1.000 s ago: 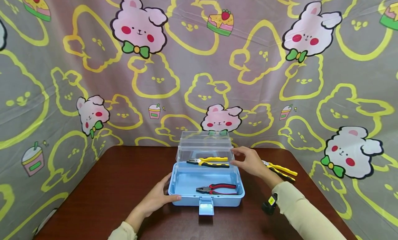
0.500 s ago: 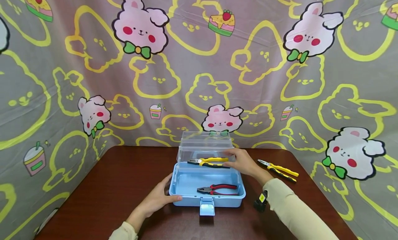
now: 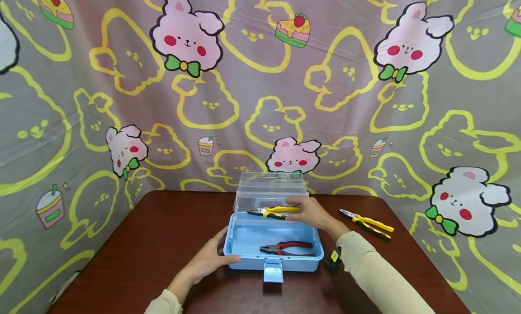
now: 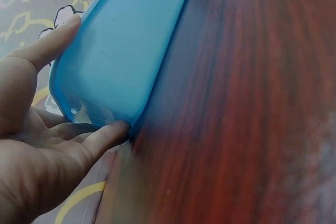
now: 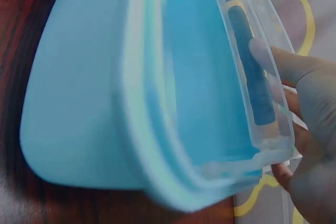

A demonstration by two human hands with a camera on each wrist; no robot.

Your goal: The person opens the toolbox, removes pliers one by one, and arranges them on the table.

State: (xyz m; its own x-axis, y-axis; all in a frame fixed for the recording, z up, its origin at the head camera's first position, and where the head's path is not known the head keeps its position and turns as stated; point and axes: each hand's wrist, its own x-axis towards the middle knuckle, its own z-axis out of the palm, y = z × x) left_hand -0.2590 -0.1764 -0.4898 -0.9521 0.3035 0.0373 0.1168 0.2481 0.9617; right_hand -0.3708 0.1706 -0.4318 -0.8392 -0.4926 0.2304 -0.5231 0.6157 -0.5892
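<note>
A light blue toolbox (image 3: 272, 262) stands opened on the table, its latch (image 3: 273, 272) hanging down in front. My left hand (image 3: 209, 257) holds its left front corner, thumb on the rim. Red-and-black pliers (image 3: 281, 248) lie inside the box. Behind them, a clear tray (image 5: 262, 135) carries yellow-and-black pliers (image 3: 266, 211), jaws pointing left. My right hand (image 3: 311, 211) is at this tray, thumb in front over the pliers' dark handle and the other fingers behind the clear wall. I cannot tell whether it grips the handles or the tray.
Another pair of yellow-and-black pliers (image 3: 368, 223) lies on the dark red-brown table (image 3: 163, 232), right of the box. The box's transparent lid (image 3: 272, 180) stands raised at the back. A patterned cloth (image 3: 252, 78) hangs around the table's back and sides.
My right hand has moved left from the tray's right end, over the handles of the pliers in it. The left hand keeps its hold. The view has shifted slightly.
</note>
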